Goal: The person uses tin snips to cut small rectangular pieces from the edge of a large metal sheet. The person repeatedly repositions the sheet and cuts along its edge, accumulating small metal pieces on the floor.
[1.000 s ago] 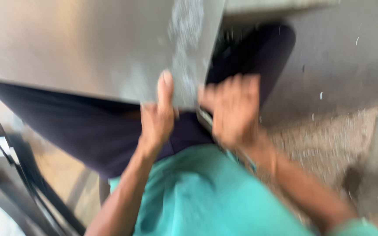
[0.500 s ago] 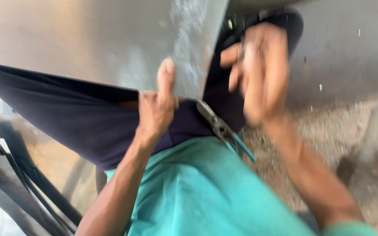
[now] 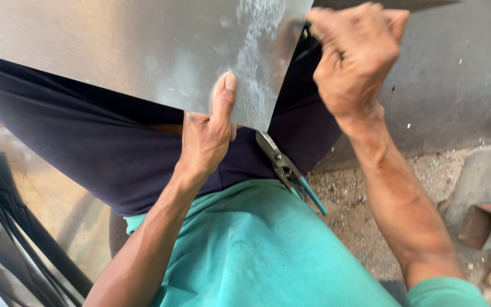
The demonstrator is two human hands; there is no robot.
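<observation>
A large grey metal sheet [image 3: 115, 51] lies across my lap, over dark trousers. My left hand [image 3: 207, 136] grips its near edge, thumb pressed flat on top and fingers underneath. My right hand [image 3: 354, 54] is raised at the sheet's right edge, fingers curled; whether it grips the edge is hidden. Tin snips [image 3: 288, 172] with teal handles rest on my lap just below the sheet's corner, untouched by either hand.
Dusty concrete floor [image 3: 359, 204] lies to the right, with a grey wall [image 3: 456, 85] behind. A broken brick or block [image 3: 487, 219] sits at the far right. More shiny metal sheets and dark strips [image 3: 24, 227] stand at the lower left.
My right hand has lifted from near the snips on my lap up to the sheet's right edge. The left hand keeps its hold on the sheet.
</observation>
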